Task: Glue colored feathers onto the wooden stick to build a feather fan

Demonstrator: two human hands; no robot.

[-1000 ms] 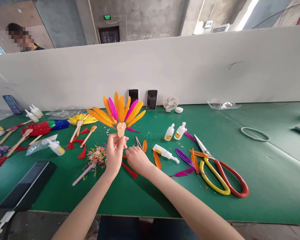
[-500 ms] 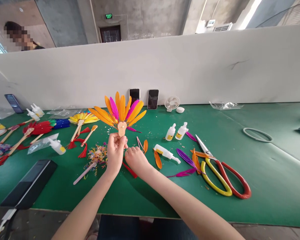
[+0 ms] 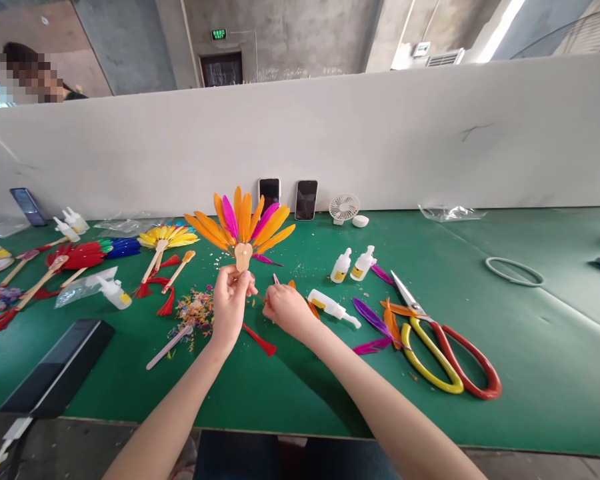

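My left hand (image 3: pixel 231 300) is closed round the wooden handle of a feather fan (image 3: pixel 243 256), held upright above the table. Orange feathers with two magenta ones spread from its pale wooden head, which has a small bead-like dot. Just to the right, my right hand (image 3: pixel 289 308) is closed with curled fingers, low over the table; whatever its fingers hold is hidden. The tip of a pink tool (image 3: pixel 275 279) shows behind it. A red tassel (image 3: pixel 261 341) hangs or lies below my hands; which of these I cannot tell.
Right of my hands lie a glue bottle (image 3: pixel 334 307), loose purple feathers (image 3: pixel 373 315) and large scissors (image 3: pixel 433 333). Two glue bottles stand behind. Leftward are dried flowers (image 3: pixel 195 310), a yellow feather fan (image 3: pixel 167 237) and a black power bank-like box (image 3: pixel 57 367). A white partition (image 3: pixel 300 133) backs the table.
My right hand has moved right, away from the handle, and uncovers more of the red tassel. The fan in my left hand has tilted slightly and stays nearly in place.
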